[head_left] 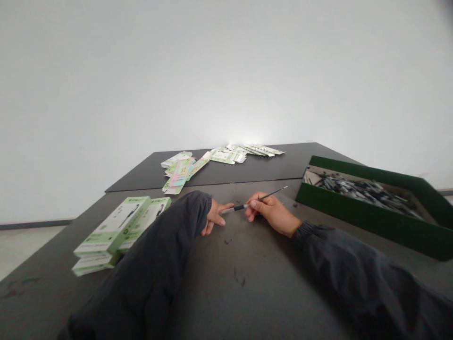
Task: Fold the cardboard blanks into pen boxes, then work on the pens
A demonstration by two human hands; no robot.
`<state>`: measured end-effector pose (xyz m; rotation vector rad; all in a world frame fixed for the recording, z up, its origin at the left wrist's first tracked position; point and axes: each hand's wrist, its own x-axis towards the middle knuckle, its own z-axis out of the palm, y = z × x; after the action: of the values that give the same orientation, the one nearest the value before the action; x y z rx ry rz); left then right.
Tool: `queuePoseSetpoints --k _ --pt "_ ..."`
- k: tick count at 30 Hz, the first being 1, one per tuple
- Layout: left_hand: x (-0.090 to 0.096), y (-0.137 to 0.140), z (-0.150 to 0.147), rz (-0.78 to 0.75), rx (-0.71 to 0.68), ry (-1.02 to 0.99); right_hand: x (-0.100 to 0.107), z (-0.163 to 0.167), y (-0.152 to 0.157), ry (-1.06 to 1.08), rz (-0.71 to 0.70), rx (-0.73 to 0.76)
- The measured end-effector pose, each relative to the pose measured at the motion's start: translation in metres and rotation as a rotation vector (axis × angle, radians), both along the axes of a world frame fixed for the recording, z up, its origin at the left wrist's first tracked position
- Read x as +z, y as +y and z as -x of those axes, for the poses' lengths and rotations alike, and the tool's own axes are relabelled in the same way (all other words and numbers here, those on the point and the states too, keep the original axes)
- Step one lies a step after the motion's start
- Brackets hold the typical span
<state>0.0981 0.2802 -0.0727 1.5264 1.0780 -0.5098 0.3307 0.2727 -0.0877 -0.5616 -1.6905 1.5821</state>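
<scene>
My left hand pinches a clear pen barrel with a black grip section between thumb and forefinger. The barrel points right, toward my right hand. That hand is closed on a thin dark pen refill, whose far end sticks out up and to the right past the fingers. The black grip's end meets or nearly touches the right fingertips; whether refill and barrel are joined there is hidden by the fingers. Both hands are just above the dark table.
Stacked green-and-white pen boxes lie at the left. Flattened cartons and more flat boxes are spread at the back. A dark green bin of many pens stands at the right, beyond my right forearm.
</scene>
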Motion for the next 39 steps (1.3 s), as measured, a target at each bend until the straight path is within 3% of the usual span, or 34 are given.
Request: queuePoseSetpoints --k 5,29,39 --pt "0.004 -0.002 -0.004 0.015 0.052 0.052 0.0 0.0 0.0 0.0 0.01 0.011" --pt "0.004 -0.003 -0.002 -0.003 -0.007 -0.002 0.003 -0.001 -0.002 -0.029 0.007 0.021" --pt "0.012 -0.006 -0.006 0.009 0.04 0.012 0.003 0.0 -0.002 -0.014 0.016 0.032"
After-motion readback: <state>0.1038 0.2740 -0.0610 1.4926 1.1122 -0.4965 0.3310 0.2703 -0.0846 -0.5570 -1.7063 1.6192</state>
